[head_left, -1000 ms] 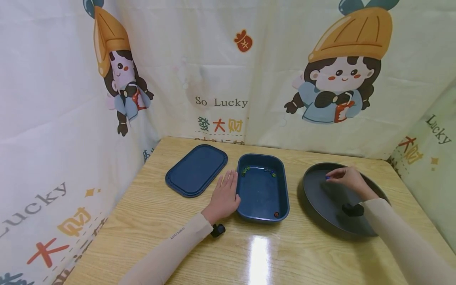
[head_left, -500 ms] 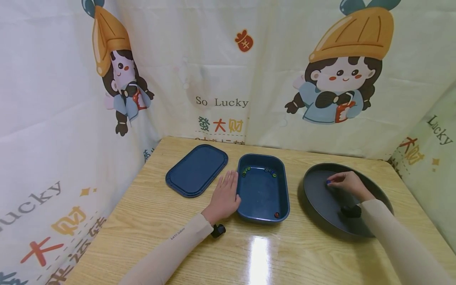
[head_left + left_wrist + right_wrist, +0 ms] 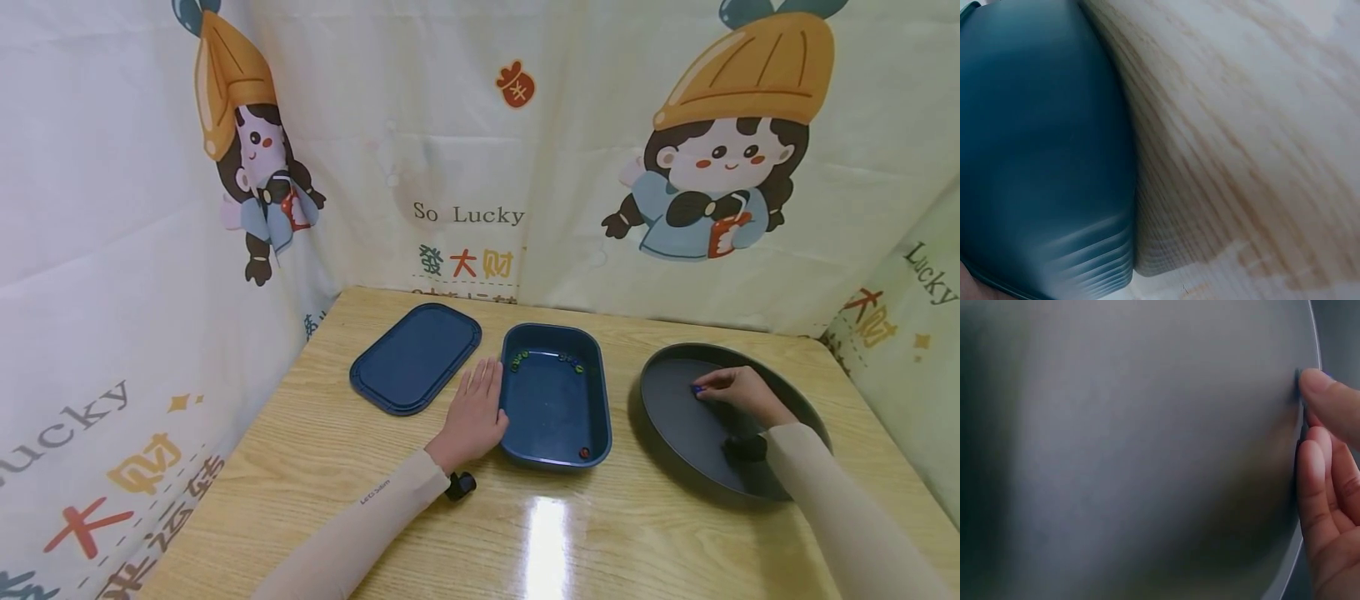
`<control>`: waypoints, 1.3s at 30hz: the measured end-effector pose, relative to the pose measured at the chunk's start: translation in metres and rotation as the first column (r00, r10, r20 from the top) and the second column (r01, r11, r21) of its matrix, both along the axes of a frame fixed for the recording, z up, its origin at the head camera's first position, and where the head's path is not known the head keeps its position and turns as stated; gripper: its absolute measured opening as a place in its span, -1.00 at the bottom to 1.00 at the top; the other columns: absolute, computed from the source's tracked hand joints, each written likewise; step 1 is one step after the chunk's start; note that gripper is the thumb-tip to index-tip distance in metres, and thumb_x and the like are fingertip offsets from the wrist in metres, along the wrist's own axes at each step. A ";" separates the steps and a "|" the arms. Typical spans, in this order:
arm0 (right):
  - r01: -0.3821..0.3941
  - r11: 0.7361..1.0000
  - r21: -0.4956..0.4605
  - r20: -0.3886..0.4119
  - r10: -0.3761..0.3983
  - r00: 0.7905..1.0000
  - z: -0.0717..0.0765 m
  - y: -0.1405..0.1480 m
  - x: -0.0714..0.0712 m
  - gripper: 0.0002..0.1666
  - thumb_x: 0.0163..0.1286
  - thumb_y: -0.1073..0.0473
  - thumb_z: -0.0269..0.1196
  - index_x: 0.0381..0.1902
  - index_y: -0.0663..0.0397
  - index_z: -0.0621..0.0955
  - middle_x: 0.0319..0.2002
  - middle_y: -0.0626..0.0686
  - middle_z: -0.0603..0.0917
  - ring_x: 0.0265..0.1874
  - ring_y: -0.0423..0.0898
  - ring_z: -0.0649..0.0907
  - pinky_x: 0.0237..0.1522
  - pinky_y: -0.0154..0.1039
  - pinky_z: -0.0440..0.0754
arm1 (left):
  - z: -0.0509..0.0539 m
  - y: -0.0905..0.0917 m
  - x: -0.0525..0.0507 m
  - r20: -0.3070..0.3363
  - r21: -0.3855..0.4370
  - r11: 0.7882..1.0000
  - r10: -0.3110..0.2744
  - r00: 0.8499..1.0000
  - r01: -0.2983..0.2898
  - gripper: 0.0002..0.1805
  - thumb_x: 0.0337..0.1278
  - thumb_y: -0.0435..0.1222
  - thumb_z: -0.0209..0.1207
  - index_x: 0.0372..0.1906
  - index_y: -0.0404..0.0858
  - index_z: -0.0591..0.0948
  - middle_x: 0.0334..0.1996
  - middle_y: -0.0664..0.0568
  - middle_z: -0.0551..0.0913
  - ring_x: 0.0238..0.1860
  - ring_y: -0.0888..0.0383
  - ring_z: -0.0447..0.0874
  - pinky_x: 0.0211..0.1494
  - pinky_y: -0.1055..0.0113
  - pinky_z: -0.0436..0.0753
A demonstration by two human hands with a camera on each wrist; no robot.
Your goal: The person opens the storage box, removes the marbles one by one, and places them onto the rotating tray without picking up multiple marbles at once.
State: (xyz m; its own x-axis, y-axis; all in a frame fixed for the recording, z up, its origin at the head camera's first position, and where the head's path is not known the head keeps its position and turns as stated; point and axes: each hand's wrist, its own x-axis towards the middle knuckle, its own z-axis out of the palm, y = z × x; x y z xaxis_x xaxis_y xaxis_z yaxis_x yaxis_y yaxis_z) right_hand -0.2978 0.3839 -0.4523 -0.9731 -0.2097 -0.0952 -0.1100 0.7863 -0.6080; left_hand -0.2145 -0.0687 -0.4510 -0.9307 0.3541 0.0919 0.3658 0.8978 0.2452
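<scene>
In the head view my right hand (image 3: 752, 396) pinches a small blue marble (image 3: 698, 390) between thumb and fingertips, over the round dark grey pan (image 3: 670, 425). Whether the marble touches the pan cannot be told. The right wrist view shows the thumb and curled fingers (image 3: 1313, 472) close to the pan's surface (image 3: 1147, 425), with a sliver of blue at the thumb tip. My left hand (image 3: 468, 421) lies straight-fingered against the left side of a deep blue box (image 3: 551, 460). That box's outer wall (image 3: 1041, 137) fills the left part of the left wrist view.
Inside the box, several small marbles (image 3: 572, 362) lie along the far end, and a reddish one (image 3: 584, 452) sits in the near right corner. A flat blue lid (image 3: 416, 358) rests on the wooden table (image 3: 300, 450) to the left. A printed curtain (image 3: 375, 150) stands behind.
My right hand has come slightly nearer and lower over the pan, still pinching the blue marble. The left hand has stayed against the box.
</scene>
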 end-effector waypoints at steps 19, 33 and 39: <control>-0.062 0.994 -0.092 0.036 0.066 0.997 0.016 0.002 0.002 -0.42 0.21 0.14 0.32 0.08 0.43 0.52 -0.09 0.29 0.67 -0.35 -0.54 0.57 -0.28 -0.48 0.58 | 0.001 0.001 -0.001 0.012 -0.009 1.000 -0.002 1.000 0.003 -0.25 0.31 -0.18 -0.10 0.48 -0.35 -0.10 0.51 -0.14 -0.10 0.53 -0.04 -0.18 0.53 0.03 -0.10; -0.091 0.986 -0.137 -0.056 0.084 0.995 0.073 -0.043 -0.003 -0.47 0.29 0.04 0.24 0.12 0.25 0.53 -0.04 0.16 0.68 -0.26 -0.57 0.58 -0.24 -0.52 0.58 | 0.000 -0.001 -0.001 0.018 0.023 1.000 -0.007 1.000 0.006 -0.24 0.31 -0.19 -0.09 0.48 -0.35 -0.10 0.50 -0.16 -0.08 0.53 -0.04 -0.19 0.52 0.02 -0.08; -0.120 0.979 -0.166 -0.057 0.112 0.992 0.098 -0.085 -0.002 -0.50 0.32 0.02 0.21 0.09 0.25 0.55 -0.16 -0.19 0.68 -0.25 -0.55 0.56 -0.23 -0.53 0.57 | 0.000 -0.002 -0.002 0.022 0.022 1.000 -0.006 1.000 0.006 -0.24 0.30 -0.19 -0.09 0.48 -0.34 -0.10 0.50 -0.16 -0.08 0.53 -0.04 -0.19 0.52 0.02 -0.09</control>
State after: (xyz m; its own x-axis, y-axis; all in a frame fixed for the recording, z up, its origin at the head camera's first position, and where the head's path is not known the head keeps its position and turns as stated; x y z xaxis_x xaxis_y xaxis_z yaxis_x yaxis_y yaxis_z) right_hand -0.3002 0.2990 -0.3542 -0.9436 -0.3310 -0.0035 -0.2262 0.6527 -0.7231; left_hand -0.2162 -0.0704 -0.4510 -0.9304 0.3580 0.0791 0.3656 0.8900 0.2726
